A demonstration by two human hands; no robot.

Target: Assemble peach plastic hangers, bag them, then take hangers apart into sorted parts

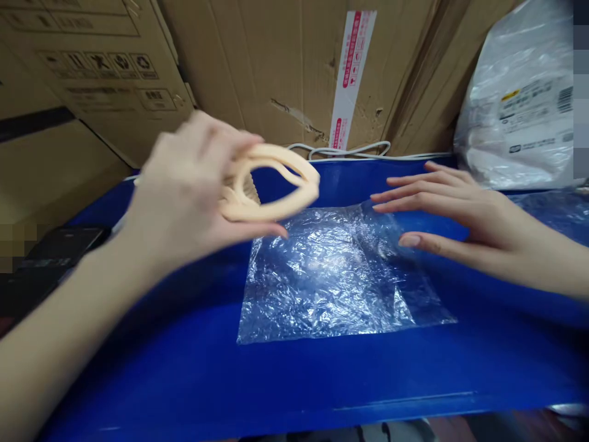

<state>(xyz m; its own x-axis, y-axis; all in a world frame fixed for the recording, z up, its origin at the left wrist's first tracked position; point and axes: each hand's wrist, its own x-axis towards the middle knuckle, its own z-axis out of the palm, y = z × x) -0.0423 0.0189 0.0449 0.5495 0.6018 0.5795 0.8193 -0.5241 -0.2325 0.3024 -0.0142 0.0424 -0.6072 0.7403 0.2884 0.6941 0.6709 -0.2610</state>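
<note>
My left hand (193, 178) is closed around a cream-coloured, hollow loop-shaped piece (294, 205), held up above the blue surface. It has smooth thick rims that meet at a pointed right end, and a ribbed part shows near my fingers. What kind of thing it is, I cannot tell; my hand covers its left part. Below lies a flat, crinkled clear plastic bag (322, 276). At the right, my right hand (451, 212) is open, fingers stretched towards the left over the bag's upper right corner, with nothing in it. Whether it touches the bag is unclear.
Large cardboard boxes (257, 67) stand behind the blue tabletop (285, 380). A white cable (350, 150) runs along the back edge. A labelled, plastic-wrapped package (519, 123) stands at the back right, and a dark object (59, 258) lies at the left.
</note>
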